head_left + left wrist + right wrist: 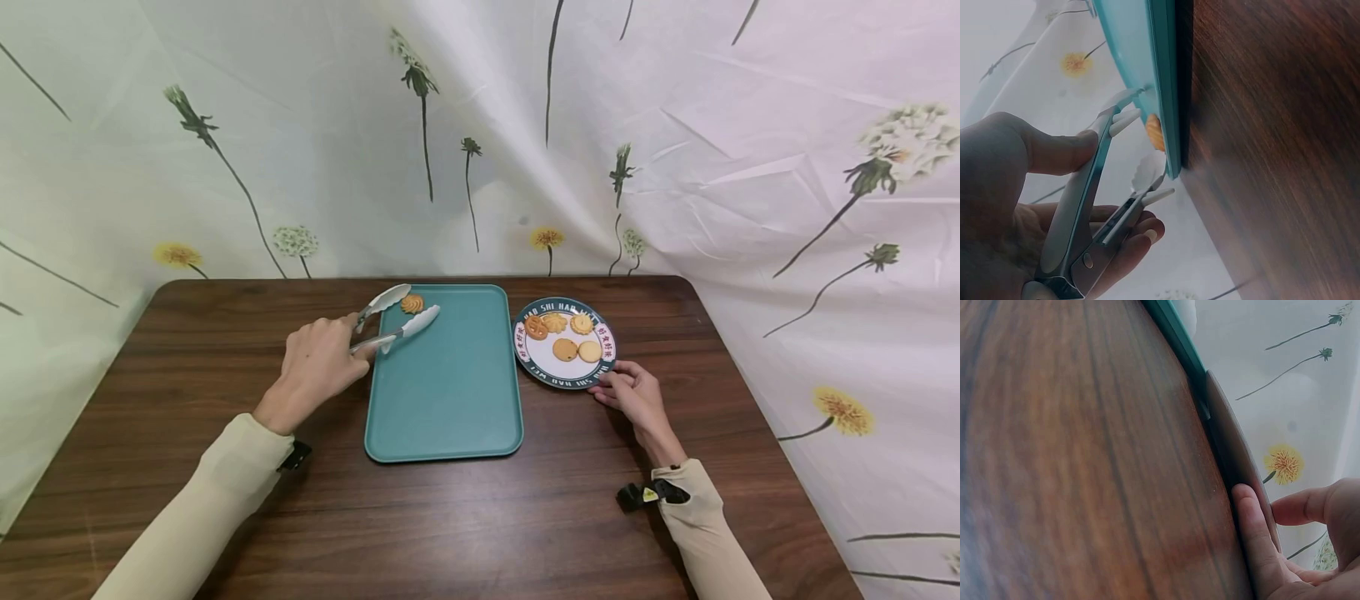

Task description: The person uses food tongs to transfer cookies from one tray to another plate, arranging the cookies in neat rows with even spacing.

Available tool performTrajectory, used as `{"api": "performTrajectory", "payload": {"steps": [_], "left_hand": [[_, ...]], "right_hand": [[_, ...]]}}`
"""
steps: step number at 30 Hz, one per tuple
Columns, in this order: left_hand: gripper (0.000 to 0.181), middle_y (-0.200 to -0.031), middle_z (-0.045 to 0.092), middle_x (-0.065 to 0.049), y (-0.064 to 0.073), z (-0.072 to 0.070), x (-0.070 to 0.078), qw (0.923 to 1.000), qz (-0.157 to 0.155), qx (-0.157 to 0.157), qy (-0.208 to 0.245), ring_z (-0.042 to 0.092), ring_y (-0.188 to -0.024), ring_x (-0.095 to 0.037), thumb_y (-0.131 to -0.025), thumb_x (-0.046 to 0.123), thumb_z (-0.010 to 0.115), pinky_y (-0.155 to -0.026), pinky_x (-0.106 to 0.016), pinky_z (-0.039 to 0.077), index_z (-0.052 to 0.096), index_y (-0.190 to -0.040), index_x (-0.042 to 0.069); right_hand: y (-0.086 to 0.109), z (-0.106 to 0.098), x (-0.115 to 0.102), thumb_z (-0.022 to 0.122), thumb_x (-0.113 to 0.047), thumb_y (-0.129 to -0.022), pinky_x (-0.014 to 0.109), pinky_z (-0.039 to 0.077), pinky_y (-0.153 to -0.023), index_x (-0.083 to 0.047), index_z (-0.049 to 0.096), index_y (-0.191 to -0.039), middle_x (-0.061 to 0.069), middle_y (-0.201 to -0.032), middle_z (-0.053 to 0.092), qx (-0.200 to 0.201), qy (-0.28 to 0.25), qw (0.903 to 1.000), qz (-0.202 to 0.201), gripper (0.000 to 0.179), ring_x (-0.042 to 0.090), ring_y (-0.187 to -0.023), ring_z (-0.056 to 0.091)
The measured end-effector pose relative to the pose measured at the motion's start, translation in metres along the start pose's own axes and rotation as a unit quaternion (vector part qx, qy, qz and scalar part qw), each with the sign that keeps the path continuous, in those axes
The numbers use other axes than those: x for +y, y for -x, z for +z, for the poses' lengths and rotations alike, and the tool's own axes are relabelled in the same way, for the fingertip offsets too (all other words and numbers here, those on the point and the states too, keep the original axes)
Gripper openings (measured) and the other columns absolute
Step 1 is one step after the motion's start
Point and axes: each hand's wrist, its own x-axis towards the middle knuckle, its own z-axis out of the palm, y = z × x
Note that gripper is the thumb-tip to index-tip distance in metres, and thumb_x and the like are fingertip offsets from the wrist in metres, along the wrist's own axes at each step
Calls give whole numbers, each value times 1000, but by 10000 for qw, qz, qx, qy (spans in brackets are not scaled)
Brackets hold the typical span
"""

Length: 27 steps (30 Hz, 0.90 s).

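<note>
My left hand point(318, 358) grips a pair of metal tongs point(1079, 212) with white scalloped tips. The tongs are spread, one tip on either side of a ridged round cookie point(412, 303) at the far left corner of a teal tray point(450, 383). That cookie also shows in the left wrist view, between the tips and apart from them. On the right, my right hand point(636, 400) pinches the near right rim of a round plate point(546, 371), thumb above and fingers beneath. Several cookies point(566, 349) lie on the plate, a pretzel-shaped one point(536, 327) among them.
Tray and plate stand side by side, close together, on a dark wood table point(450, 525). Behind the table's far edge hangs a white curtain point(337, 167) printed with dandelions. A black strap device point(637, 497) sits on the right wrist.
</note>
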Motion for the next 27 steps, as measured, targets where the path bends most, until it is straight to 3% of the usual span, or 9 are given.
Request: {"api": "performTrajectory", "payload": {"steps": [17, 23, 27], "left_hand": [[34, -56, 48, -5, 1, 0, 2, 10000, -15, -80, -20, 43, -47, -20, -96, 27, 70, -40, -30, 30, 70, -108, -6], [44, -57, 50, -6, 1, 2, 2, 9999, -28, -152, 33, 42, -47, -20, -97, 25, 69, -40, -30, 29, 69, -125, -8], [46, -58, 52, -8, 1, 2, 2, 9999, -6, -131, -7, 42, -47, -20, -97, 25, 69, -40, -31, 28, 68, -128, -8]], "right_hand": [[2, 0, -1, 55, -6, -103, 22, 61, -77, 9, 39, -146, -4, -87, 74, -28, -27, 10000, 53, 48, 6, -76, 76], [0, 0, -1, 57, -6, -103, 21, 61, -76, 9, 40, -146, -4, -88, 74, 3, 16, 10000, 70, 49, 5, -76, 76], [0, 0, -1, 57, -6, -102, 21, 61, -75, 9, 41, -144, -4, -87, 74, 42, 41, 9999, 94, 47, 5, -75, 76]]}}
